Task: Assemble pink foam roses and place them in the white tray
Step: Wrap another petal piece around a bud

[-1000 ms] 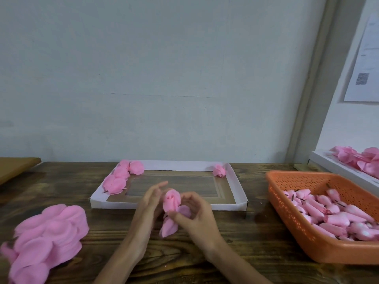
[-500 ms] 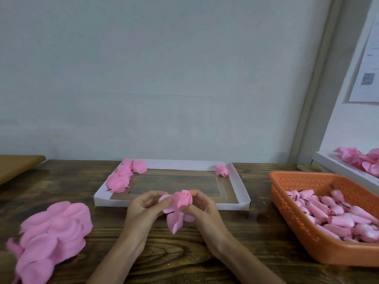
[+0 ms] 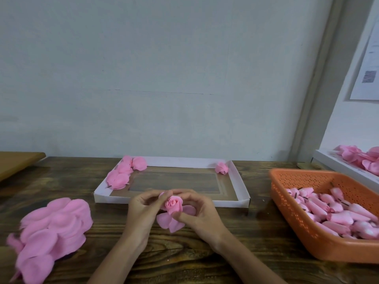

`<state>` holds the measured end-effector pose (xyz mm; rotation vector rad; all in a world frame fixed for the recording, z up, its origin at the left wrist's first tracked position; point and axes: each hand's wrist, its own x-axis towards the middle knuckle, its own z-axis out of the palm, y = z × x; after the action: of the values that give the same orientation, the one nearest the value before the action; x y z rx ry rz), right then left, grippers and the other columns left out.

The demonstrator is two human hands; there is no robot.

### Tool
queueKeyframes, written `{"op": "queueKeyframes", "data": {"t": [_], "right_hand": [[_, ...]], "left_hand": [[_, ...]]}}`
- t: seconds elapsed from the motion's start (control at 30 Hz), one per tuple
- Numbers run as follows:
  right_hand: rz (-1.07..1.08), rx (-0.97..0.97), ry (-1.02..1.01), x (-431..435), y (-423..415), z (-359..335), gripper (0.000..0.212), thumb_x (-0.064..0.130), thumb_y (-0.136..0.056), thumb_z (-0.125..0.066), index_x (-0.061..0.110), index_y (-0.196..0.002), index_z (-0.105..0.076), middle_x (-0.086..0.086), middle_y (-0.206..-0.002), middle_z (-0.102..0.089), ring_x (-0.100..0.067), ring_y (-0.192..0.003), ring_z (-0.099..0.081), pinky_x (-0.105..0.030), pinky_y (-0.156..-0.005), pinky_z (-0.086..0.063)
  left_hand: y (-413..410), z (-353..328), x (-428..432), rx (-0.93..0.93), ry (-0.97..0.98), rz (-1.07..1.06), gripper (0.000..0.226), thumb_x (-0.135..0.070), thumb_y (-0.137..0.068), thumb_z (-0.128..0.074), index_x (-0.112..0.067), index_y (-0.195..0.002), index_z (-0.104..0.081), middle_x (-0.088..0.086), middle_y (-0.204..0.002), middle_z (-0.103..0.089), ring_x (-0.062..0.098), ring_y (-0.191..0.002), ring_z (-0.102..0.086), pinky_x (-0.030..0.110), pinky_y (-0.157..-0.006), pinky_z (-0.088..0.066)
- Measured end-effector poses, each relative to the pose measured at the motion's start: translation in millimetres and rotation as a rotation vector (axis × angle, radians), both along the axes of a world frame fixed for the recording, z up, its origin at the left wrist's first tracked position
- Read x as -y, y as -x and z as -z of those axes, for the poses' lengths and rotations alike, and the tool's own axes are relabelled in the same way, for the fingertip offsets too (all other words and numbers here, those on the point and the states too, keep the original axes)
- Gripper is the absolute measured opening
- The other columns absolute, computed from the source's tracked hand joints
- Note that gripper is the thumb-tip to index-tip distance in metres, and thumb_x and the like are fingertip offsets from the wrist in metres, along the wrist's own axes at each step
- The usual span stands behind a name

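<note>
1. The left hand is curled round the rose, whose upper petals are pinched.
2. The right hand is clasped on the rose from the right.
3. The rose is held over the table, just before the tray.
4. Petals are heaped at the left.

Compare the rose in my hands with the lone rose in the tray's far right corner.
The held rose faces the camera, spiral centre showing; the corner rose lies on its side. The held rose has petals hanging loose; the corner rose looks closed. Both are pink.
</note>
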<state>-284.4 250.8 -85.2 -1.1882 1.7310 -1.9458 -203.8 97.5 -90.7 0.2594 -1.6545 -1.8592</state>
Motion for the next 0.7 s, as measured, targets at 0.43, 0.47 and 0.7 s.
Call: {"op": "queueKeyframes", "data": {"t": [0.43, 0.47, 0.7], "right_hand": [[0.115, 0.08, 0.004, -3.1, 1.7, -2.6, 0.044, 0.014, -0.08, -0.09, 0.021, -0.119, -0.072, -0.002, -0.115, -0.078, -0.021, -0.11, -0.074, -0.041, -0.096, -0.06], [0.112, 0.094, 0.004, -3.9, 2.2, -3.7, 0.05, 0.014, -0.08, -0.09, 0.023, -0.124, -0.07, -0.001, -0.117, -0.078, -0.02, -0.111, -0.074, -0.038, -0.095, -0.06], [0.068, 0.174, 0.056, -6.9, 2.5, -8.5, 0.028, 0.019, -0.092, -0.08, 0.019, -0.119, -0.075, -0.004, -0.117, -0.078, -0.021, -0.11, -0.073, -0.03, -0.089, -0.06]], "left_hand": [[0.1, -1.1, -1.9, -0.013, -0.036, 0.07, 0.046, -0.054, -0.075, -0.083, -0.018, -0.105, -0.083, 0.012, -0.109, -0.079, 0.03, -0.109, -0.073, 0.048, -0.096, -0.056], [-0.1, -1.7, -1.6, -0.023, -0.047, 0.079, 0.042, -0.047, -0.076, -0.086, -0.019, -0.106, -0.083, 0.012, -0.111, -0.079, 0.03, -0.111, -0.073, 0.048, -0.097, -0.056], [-1.0, -2.2, 0.6, 0.075, 0.042, 0.122, 0.039, -0.04, -0.077, -0.088, -0.033, -0.114, -0.078, -0.005, -0.117, -0.077, 0.012, -0.11, -0.073, 0.033, -0.09, -0.059]]}}
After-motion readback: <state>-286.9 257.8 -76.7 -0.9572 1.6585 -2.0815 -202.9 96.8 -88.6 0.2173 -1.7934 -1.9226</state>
